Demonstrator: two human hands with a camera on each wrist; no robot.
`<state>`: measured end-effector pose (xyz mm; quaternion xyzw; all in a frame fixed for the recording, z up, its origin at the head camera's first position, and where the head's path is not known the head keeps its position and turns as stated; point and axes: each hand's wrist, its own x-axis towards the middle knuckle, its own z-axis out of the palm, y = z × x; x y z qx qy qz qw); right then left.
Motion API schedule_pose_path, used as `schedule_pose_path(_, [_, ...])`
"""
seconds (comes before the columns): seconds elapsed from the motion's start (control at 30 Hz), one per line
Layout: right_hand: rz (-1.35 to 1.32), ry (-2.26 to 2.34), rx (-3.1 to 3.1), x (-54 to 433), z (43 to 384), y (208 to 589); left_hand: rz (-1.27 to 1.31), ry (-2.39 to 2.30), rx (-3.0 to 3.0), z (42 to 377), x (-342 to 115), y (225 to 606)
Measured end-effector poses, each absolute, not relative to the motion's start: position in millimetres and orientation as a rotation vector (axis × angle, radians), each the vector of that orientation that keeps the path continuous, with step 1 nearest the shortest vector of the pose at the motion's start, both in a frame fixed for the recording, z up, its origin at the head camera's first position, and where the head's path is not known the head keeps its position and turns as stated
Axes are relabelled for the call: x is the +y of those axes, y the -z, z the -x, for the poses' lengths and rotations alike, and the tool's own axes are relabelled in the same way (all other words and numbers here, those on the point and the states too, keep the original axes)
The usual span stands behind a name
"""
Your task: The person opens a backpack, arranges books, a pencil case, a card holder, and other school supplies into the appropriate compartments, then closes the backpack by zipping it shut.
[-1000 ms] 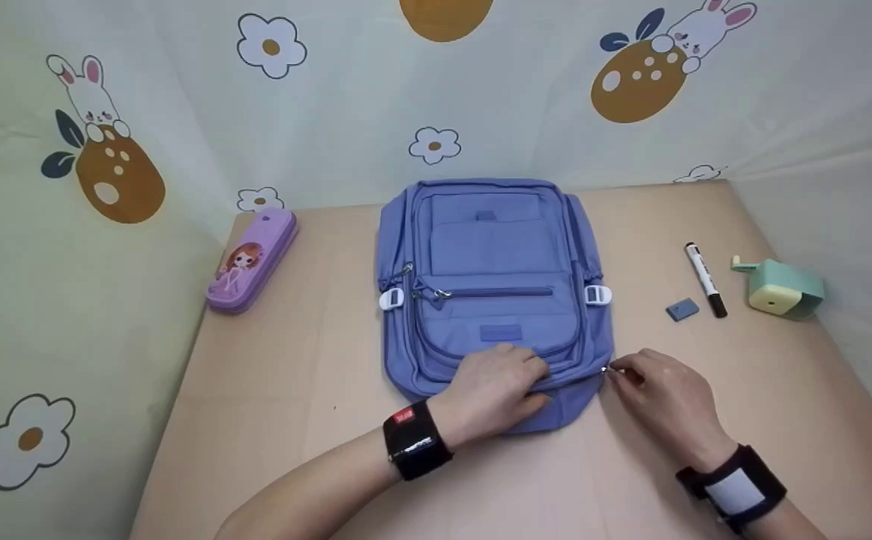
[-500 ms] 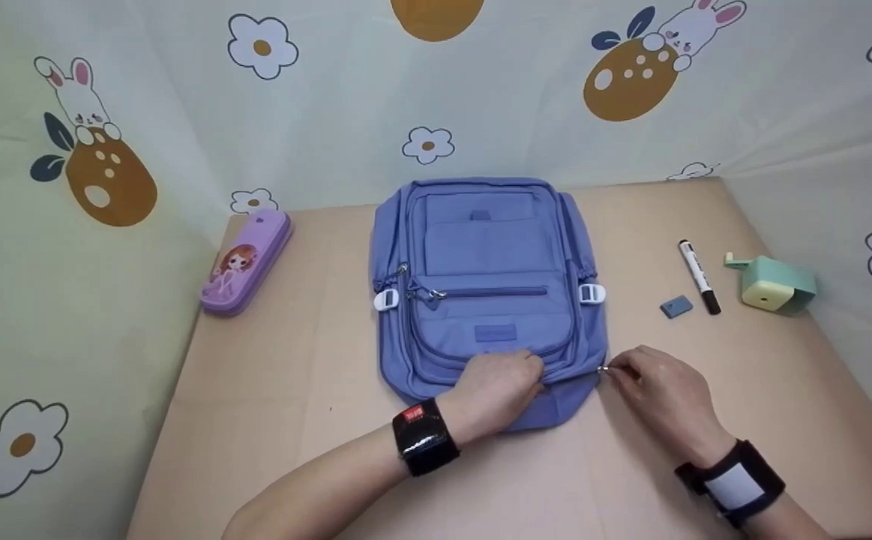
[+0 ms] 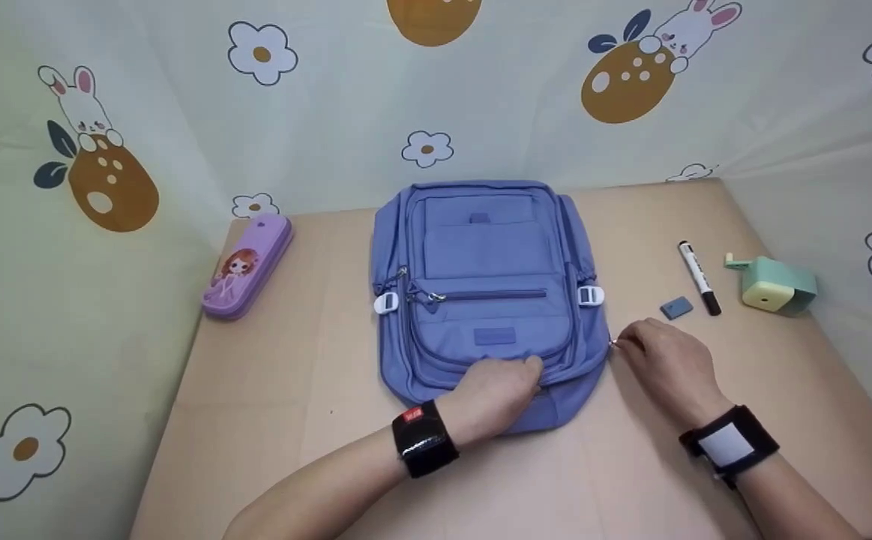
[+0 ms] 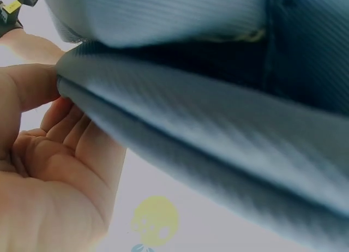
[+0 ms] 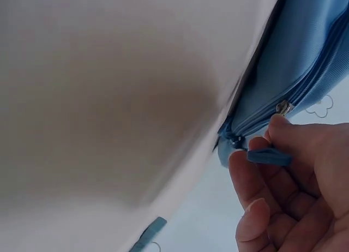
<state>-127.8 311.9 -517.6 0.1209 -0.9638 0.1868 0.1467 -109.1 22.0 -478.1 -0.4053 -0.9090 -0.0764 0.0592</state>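
The left hand (image 3: 497, 397) pinches the fabric at the lower front of the backpack (image 3: 495, 247) between thumb and fingers, and the left wrist view shows the folded layers gaping above that grip. The right hand (image 3: 672, 367) pinches a zipper pull (image 5: 270, 156) at the bag's lower right edge, thumb against fingers, with the soft blue tab lying across them. A dark strap (image 3: 424, 439) wraps the left wrist; another, with a pale patch (image 3: 728, 444), wraps the right.

The backpack lies flat on its back in the middle of the table (image 3: 278, 420), its top near the far edge. It is blue woven cloth with rounded corners, metal zippers and white plastic side buckles (image 3: 591, 295). Tabletop stretches on both sides of it. To the right are a small, flat blue-grey eraser (image 3: 676, 307), a slim marker (image 3: 698, 277) and a boxy green-and-yellow sharpener (image 3: 777, 283) near the right edge. A smooth purple pencil case (image 3: 248, 266) sits along the left edge. Creased, printed cloth (image 3: 331, 120) hangs around the table.
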Motion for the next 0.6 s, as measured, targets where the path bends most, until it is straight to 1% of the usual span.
schedule_pose_path(0.3, [-0.37,-0.501,-2.847,311.6,142.3,509.7,1.252,0.21,-2.79,110.0,22.0,475.6])
schedule_pose_path(0.47, [-0.384,-0.499,-2.868,311.5,143.8,504.7,1.255,0.279,-2.921,113.1,26.4,463.4])
schedule_pose_path(0.6, [-0.387,-0.499,-2.872,311.7,143.4,502.1,1.288,0.228,-2.928,116.2,37.9,451.6])
